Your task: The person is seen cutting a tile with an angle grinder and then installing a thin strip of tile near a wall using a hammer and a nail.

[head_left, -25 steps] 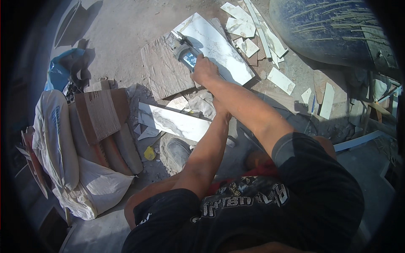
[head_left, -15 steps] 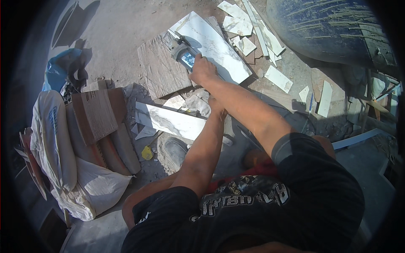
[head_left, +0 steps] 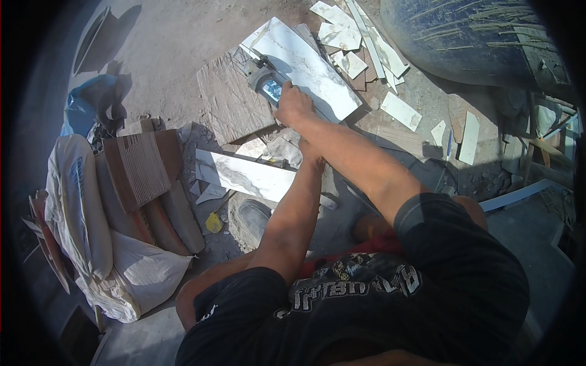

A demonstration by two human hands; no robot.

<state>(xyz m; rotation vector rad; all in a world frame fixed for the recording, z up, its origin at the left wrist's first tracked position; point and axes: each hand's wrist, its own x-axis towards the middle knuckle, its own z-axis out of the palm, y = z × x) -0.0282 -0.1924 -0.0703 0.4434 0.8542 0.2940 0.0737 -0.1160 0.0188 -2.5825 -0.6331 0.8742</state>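
Right hand [head_left: 295, 105] was closed around a grey, blue-labelled power cutter [head_left: 268, 85], upper centre, at the left edge of a white, grey-veined rectangular tile [head_left: 308, 67]. Left hand [head_left: 310, 150] mostly hidden; grip undetermined. Cutting judged unfinished: visible tile face looked undivided.

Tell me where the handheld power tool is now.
In the head view, the power tool is upper middle, slightly left of center, in the right hand, at the left edge of the white marbled tile, near the brown slab.
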